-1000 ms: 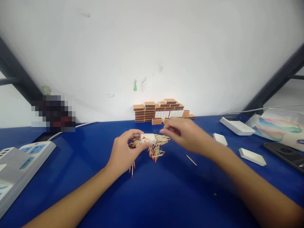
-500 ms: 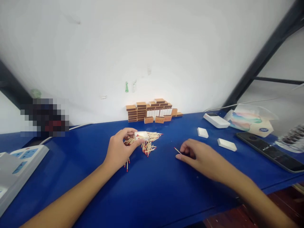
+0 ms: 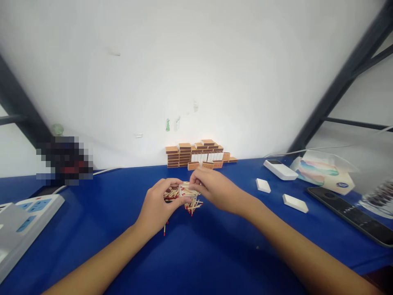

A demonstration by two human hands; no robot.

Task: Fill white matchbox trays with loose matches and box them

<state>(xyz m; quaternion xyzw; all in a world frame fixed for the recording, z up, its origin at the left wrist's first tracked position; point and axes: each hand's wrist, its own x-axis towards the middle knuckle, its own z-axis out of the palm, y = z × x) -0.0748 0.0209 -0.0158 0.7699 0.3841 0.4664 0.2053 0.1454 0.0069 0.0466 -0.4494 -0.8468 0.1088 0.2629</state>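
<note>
Between thumb and fingers, my left hand holds a small white tray with matches lying in it. My right hand is at the tray's right side, its fingertips pinched over it; what they hold, if anything, is too small to make out. Around and beneath the tray lies a pile of loose red-tipped matches on the blue table. A match lies apart, below my left hand.
Stacked matchboxes stand against the wall. To the right lie two white trays, a white device, a tissue pack and a black phone. A power strip is at the left.
My right hand has moved left, from the table right of the pile to the tray in my left hand. The match it held is no longer distinct. The view has tilted up slightly.
</note>
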